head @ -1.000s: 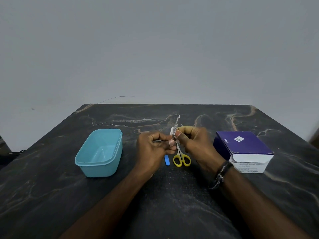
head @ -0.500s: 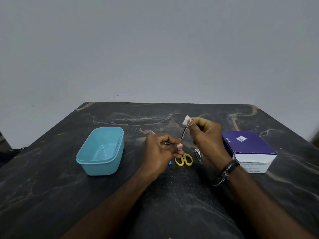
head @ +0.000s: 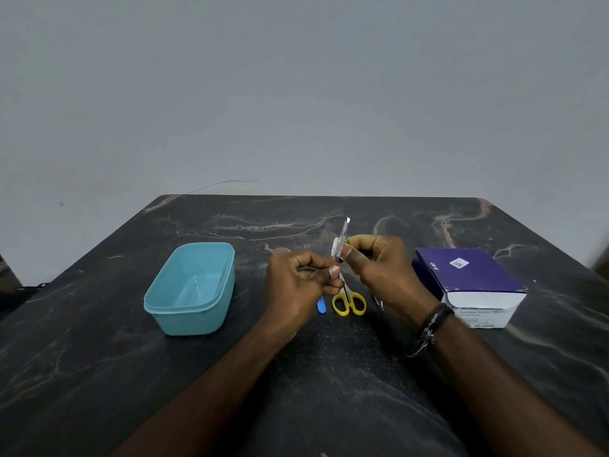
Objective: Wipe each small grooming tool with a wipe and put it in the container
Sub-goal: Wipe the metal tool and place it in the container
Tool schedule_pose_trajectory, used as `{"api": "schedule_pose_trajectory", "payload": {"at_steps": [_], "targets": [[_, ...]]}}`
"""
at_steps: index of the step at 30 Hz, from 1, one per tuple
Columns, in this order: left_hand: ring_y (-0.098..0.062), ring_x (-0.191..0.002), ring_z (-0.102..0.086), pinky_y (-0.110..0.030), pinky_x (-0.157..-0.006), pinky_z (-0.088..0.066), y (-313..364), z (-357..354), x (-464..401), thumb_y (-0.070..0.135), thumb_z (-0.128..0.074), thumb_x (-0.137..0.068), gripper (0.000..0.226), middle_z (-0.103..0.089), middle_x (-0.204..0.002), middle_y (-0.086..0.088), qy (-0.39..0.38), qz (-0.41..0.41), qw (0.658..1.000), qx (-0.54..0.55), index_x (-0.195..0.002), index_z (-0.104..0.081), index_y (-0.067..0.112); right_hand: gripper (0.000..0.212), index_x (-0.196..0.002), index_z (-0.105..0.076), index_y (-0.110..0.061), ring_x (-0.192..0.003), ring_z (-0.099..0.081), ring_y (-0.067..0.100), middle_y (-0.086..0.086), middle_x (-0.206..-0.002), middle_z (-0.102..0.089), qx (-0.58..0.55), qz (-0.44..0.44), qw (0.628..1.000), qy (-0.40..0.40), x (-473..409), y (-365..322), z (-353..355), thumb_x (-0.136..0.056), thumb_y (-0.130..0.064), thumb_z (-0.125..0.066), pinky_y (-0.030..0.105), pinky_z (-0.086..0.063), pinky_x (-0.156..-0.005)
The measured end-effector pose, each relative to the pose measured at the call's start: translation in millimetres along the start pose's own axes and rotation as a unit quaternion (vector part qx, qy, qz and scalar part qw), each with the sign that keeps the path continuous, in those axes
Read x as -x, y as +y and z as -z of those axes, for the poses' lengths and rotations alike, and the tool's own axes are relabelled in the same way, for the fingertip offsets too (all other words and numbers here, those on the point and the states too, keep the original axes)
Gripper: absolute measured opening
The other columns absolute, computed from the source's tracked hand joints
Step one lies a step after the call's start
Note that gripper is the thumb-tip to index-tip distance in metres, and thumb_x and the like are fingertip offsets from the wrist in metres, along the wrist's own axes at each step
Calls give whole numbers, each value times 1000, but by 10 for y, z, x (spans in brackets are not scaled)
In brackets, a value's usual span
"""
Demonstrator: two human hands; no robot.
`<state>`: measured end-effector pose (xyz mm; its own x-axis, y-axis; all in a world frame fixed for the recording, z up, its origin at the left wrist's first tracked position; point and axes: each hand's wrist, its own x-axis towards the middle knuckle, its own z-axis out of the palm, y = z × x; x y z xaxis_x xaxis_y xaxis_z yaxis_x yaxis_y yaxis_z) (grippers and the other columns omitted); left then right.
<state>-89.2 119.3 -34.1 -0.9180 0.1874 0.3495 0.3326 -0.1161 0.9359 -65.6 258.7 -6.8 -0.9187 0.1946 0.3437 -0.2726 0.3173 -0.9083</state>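
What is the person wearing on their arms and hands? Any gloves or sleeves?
No gloves and no sleeves show: both forearms are bare up to the picture's edge. The right hand has a dark beaded or braided bracelet wound round the wrist, with small pale flecks in it. The left hand and its wrist carry nothing, no ring or watch that shows. The fingernails look short and unpainted.

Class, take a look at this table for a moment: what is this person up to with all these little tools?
A person is cleaning a thin metal tool. The left hand holds its lower end, while the right hand pinches a small white wipe against its shaft. The blue container on the left has nothing in it. Yellow-handled scissors, a small blue tool and a metal clipper lie on the dark table, and a purple box sits to the right.
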Motion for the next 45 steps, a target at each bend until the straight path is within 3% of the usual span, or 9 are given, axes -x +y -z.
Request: {"api": "schedule_pose_trajectory", "payload": {"at_steps": [9,12,17,23,30,36,45], "targets": [[-21,-57,-70,-26,-55,-59,-30,-75,21,-11,-69,-80,5,-69,-66,-19,-40,29,999,2,-82,-69,-6,20,-84,-73,-6,-49,-34,9,-13,-48,-47,-56,11,993,108,-58,3,50,-92,-22,-65,20,-32,-42],[-23,-59,-71,-29,-56,-59,-26,-70,17,-10,-69,-81,3,-70,-71,-24,-30,23,999,-2,-83,-69,-8,18,-84,-72,-5,-43,-35,0,-16,-43,-48,-54,12,994,95,-48,13,24,-93,-19,-63,14,-32,-43],[-27,-60,-71,-30,-56,-59,-33,-38,5,-11,-68,-81,16,-71,-71,-20,4,7,1000,4,-75,-69,4,21,-79,-68,-11,-40,-46,-3,-18,-42,-54,-32,8,999,26,-26,17,-8,-95,-4,-56,7,-33,-43],[-25,-61,-72,-29,-58,-60,13,-16,-1,-10,-67,-82,15,-71,-68,-14,17,1,1000,3,-78,-70,4,18,-84,-69,0,-43,-49,-4,-18,-44,-56,4,-9,999,-34,-7,28,2,-96,-6,-57,7,-36,-45],[-26,-61,-71,-31,-58,-60,2,-33,-1,-10,-68,-81,13,-71,-68,-14,-4,10,1000,17,-78,-69,2,16,-89,-71,1,-39,-42,-2,-17,-42,-53,-11,6,1000,25,-17,1,16,-95,-4,-58,10,-32,-42],[-25,-60,-71,-30,-57,-60,-24,-70,21,-10,-69,-81,6,-71,-72,-17,-27,19,999,7,-80,-70,-3,17,-88,-72,-5,-44,-33,4,-14,-46,-46,-57,2,993,101,-67,19,56,-94,-17,-63,17,-31,-42],[-29,-61,-70,-34,-59,-60,-25,-40,7,-11,-69,-80,11,-70,-70,-19,8,11,1000,9,-78,-69,0,18,-82,-70,-8,-40,-43,-3,-17,-42,-53,-31,3,999,38,-28,5,-10,-95,-6,-57,9,-34,-44]]}}
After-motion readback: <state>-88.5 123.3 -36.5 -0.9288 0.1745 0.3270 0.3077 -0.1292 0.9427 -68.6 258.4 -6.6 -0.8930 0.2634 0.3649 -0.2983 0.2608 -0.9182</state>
